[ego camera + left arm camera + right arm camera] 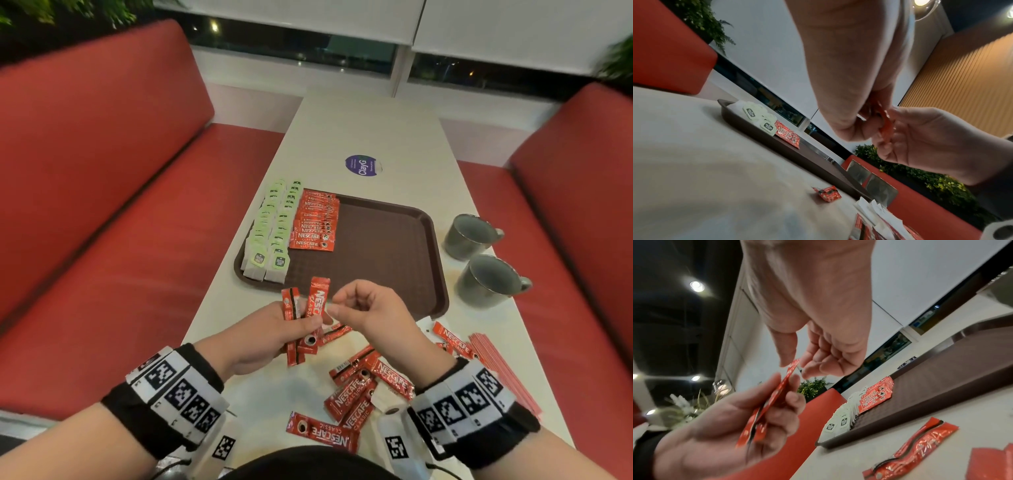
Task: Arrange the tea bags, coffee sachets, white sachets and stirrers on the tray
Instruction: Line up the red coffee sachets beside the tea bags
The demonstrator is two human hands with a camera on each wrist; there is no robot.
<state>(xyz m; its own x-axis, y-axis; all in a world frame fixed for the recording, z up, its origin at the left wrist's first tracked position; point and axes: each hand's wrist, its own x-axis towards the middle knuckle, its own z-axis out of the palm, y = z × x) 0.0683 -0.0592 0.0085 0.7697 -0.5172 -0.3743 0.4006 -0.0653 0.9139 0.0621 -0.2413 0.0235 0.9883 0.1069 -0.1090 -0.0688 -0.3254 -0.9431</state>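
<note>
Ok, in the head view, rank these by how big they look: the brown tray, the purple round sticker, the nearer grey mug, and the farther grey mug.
1. brown tray, by far the largest.
2. nearer grey mug.
3. farther grey mug; the two mugs look alike, and nearness may explain the slight difference.
4. purple round sticker, smallest.

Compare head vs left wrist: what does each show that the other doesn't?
Head only: two grey mugs right of the tray, pink stirrers at the table's right edge, loose coffee sachets near the person, a round purple sticker, and the left hand gripping a bunch of sachets.

Left wrist only: a ribbed orange wall and ceiling lamps.

Both: the brown tray with tea bags and a coffee sachet row, and the right hand at the held sachets.
</note>
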